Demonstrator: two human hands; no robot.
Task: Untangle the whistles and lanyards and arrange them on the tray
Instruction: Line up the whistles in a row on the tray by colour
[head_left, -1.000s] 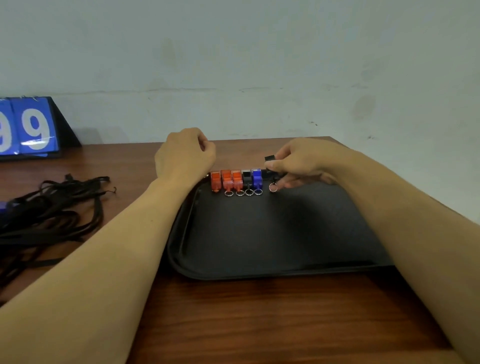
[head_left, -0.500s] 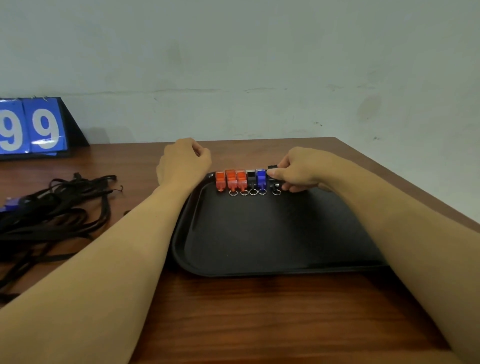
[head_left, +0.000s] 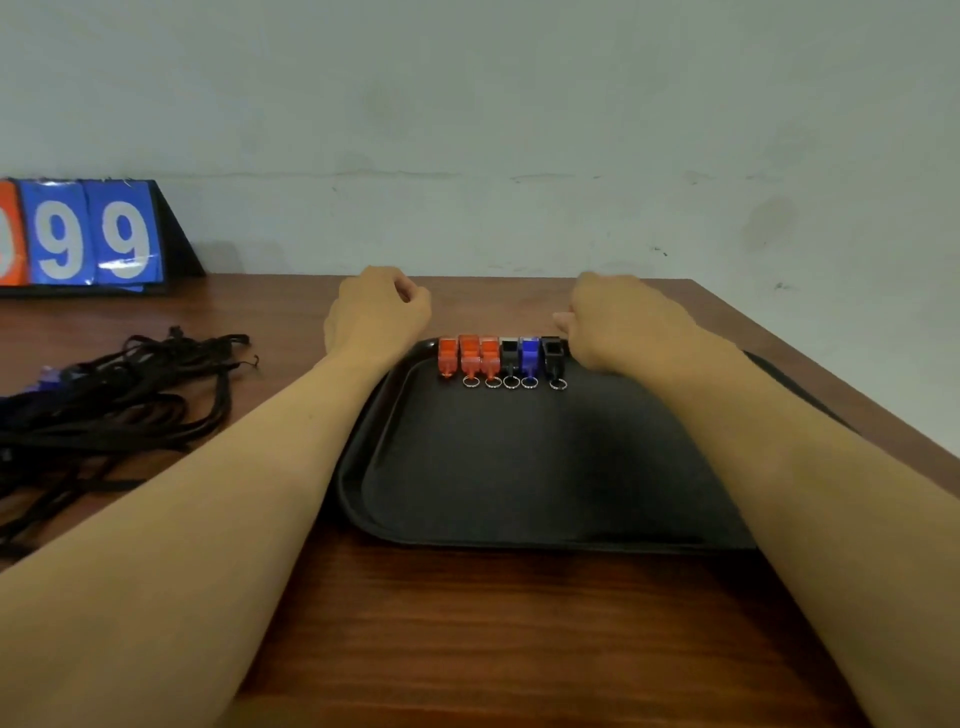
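Observation:
A black tray (head_left: 363, 467) lies on the wooden table. Along its far edge stands a row of whistles with key rings: three orange whistles (head_left: 470, 356), a black whistle (head_left: 510, 356), a blue whistle (head_left: 530, 356) and another black whistle (head_left: 553, 358). My right hand (head_left: 618, 325) sits just right of that last whistle with its fingers curled under and nothing visibly in them. My left hand (head_left: 376, 312) is a loose fist at the tray's far left corner, holding nothing. A tangle of black lanyards (head_left: 114, 400) lies on the table to the left, with a blue whistle (head_left: 49, 376) in it.
A flip scoreboard (head_left: 93, 234) showing blue 9s stands at the back left against the wall. The table's right edge (head_left: 831, 374) runs close beside the tray. My forearms cross the tray's left and right sides.
My right hand set the black whistle down at the right end of the row and drew back from it. The left hand barely moved.

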